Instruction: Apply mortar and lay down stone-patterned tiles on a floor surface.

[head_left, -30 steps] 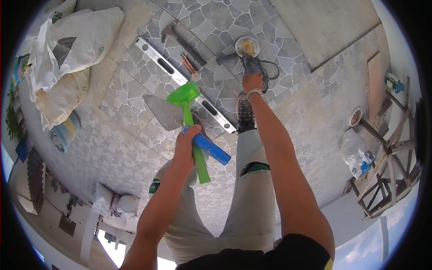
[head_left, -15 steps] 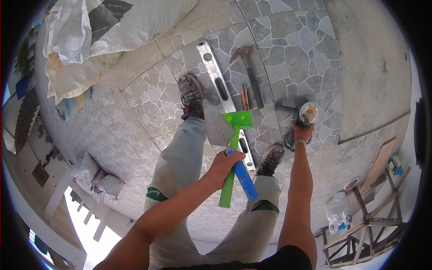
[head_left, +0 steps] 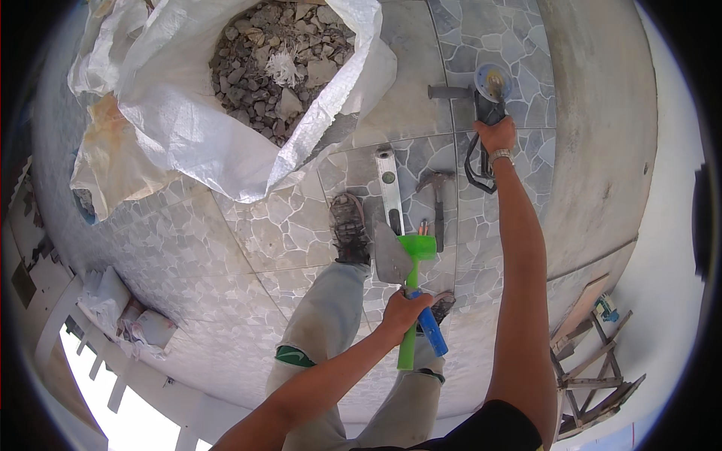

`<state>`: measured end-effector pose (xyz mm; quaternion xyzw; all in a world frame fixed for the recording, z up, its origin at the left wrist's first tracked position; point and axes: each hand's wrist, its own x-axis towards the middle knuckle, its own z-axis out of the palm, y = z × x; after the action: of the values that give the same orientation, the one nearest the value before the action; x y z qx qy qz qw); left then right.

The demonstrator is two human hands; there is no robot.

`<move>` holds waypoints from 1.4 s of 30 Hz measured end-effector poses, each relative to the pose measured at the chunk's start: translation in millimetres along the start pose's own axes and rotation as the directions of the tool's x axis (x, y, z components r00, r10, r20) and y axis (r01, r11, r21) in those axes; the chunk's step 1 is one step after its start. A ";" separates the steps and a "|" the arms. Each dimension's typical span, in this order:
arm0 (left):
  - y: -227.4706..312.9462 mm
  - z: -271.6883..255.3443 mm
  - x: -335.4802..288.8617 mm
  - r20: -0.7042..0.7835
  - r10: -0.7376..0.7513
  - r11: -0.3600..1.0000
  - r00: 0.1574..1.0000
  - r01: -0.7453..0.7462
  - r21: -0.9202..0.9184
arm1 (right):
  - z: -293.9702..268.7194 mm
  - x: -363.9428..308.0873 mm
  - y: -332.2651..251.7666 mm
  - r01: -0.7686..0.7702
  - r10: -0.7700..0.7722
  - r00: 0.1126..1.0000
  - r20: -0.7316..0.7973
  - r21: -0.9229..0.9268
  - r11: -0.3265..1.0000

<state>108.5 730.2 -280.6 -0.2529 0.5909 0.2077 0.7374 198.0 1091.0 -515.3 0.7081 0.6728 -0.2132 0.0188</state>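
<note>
My left hand (head_left: 402, 312) is closed around two tools at once: a bright green mallet (head_left: 418, 246) and a trowel (head_left: 392, 259) with a grey blade and blue handle. Out ahead at the right, my right hand (head_left: 496, 135) grips an angle grinder (head_left: 489, 111) by its dark body. Its disc end points away from me, a side handle sticks out left, and its black cord loops beside my wrist. Beyond the mallet, a silver spirit level (head_left: 389, 180) lies on the tiles, with a claw hammer (head_left: 439, 214) and a small orange-handled tool (head_left: 423, 225), partly hidden, beside it.
A large white sack (head_left: 188, 143) of broken rubble (head_left: 259, 75) stands open at the far left. Stone-patterned tiles (head_left: 278, 210) cover the floor around my shoes. More sacks (head_left: 105, 297) lie at the left wall, and a wooden sawhorse-like frame (head_left: 594, 383) stands at the lower right.
My right hand has carried the grinder forward, past the hammer. My left hand still holds the mallet and trowel. The view has shifted forward, bringing the rubble in the sack into sight.
</note>
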 end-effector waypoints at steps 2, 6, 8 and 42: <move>9.8 -4.1 -1.9 0.027 0.005 1.000 1.000 -0.005 0.009 | 18.4 50.2 -82.2 0.126 -0.122 0.986 -0.116 0.023 0.992; 27.3 -14.2 -3.6 -0.018 -0.009 0.998 1.000 0.007 -0.067 | 51.7 121.7 -207.9 0.140 -0.140 0.990 0.002 0.079 0.987; 33.2 -9.2 -2.7 0.017 -0.031 0.993 0.999 0.033 -0.110 | 57.2 146.0 -221.2 0.169 -0.173 0.984 0.040 0.092 0.981; 40.1 57.0 21.6 -0.155 0.133 0.960 0.979 -0.166 -0.224 | -51.5 43.3 -43.9 -0.002 -0.074 0.982 0.173 0.402 0.916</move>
<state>132.6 797.1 -296.9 -0.3071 0.6294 0.3134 0.6414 170.2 1152.2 -471.3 0.6615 0.6233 -0.4114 -0.0682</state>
